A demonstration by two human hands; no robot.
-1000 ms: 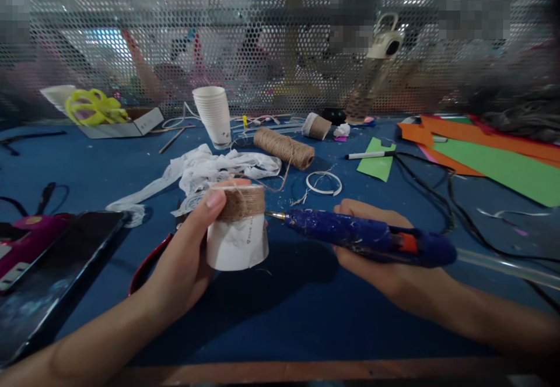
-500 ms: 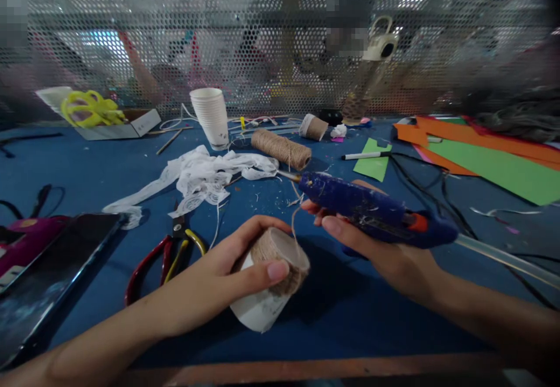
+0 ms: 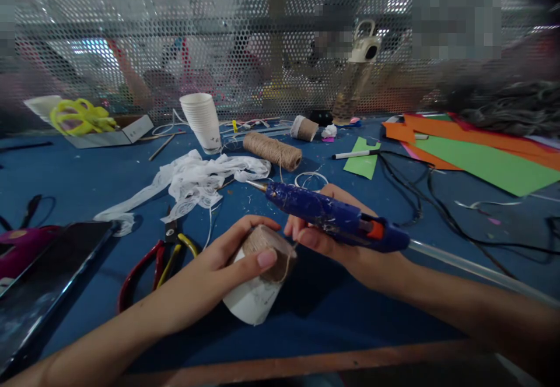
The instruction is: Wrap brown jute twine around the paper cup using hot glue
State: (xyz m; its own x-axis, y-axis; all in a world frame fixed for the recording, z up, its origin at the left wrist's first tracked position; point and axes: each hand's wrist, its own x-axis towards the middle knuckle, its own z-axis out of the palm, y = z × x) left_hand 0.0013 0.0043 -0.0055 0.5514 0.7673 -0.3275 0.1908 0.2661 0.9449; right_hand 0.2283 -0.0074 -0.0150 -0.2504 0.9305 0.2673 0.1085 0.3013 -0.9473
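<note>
My left hand (image 3: pixel 219 267) is wrapped round a white paper cup (image 3: pixel 254 299) tilted on its side, its upper part wound with brown jute twine (image 3: pixel 269 247). My right hand (image 3: pixel 332 244) grips a blue hot glue gun (image 3: pixel 332 218) with an orange trigger, nozzle pointing left above the cup. The fingertips of that hand also pinch the loose twine strand beside the cup's wrapped end. That strand runs up to a jute twine spool (image 3: pixel 272 149) lying on the blue table (image 3: pixel 87 177).
Red and yellow handled pliers (image 3: pixel 153 261) lie left of the cup, white lace ribbon (image 3: pixel 196 180) behind them. A stack of paper cups (image 3: pixel 201 120), a second twine roll (image 3: pixel 305 128), a marker (image 3: pixel 355 154), coloured paper sheets (image 3: pixel 481 154), black cables (image 3: pixel 420 200) and a dark tablet (image 3: pixel 48 282) surround the hands.
The cup went from upright and raised to tilted and lower. The glue gun swung away from the cup's side and now hovers above it, and my right fingers have closed in on the twine strand.
</note>
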